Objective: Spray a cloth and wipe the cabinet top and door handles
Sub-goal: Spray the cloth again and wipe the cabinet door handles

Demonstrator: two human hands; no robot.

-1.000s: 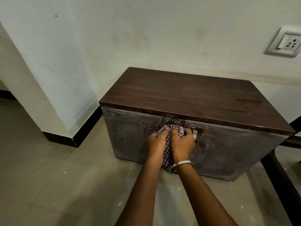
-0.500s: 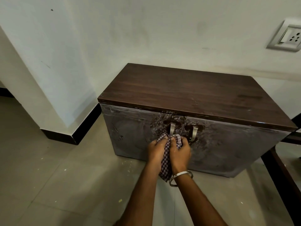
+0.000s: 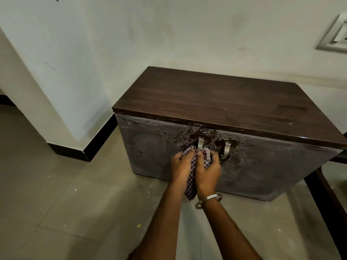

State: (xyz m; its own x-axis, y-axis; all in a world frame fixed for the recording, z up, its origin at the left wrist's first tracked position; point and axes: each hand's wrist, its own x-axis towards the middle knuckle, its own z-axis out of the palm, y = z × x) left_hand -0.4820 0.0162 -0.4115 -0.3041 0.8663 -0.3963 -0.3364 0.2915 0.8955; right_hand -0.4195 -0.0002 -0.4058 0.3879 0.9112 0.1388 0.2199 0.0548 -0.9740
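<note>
Checked cloth [image 3: 191,182] is gripped by both hands together, bunched at the lower end of the left door handle [image 3: 200,143]. It is clamped by the left hand [image 3: 181,165] and the right hand [image 3: 207,170], pressed side by side. The right door handle [image 3: 226,150] is left uncovered below the dark cabinet top [image 3: 216,102].

You see a checked woven cloth [image 3: 191,182] at 6 o'clock from the brushed metal left door handle [image 3: 200,142]. The cabinet top [image 3: 225,102] is dark wood-grain laminate, slightly glossy. The cabinet doors [image 3: 262,166] look smeared and dull. Your bangle [image 3: 207,199] is shiny metal.
</note>
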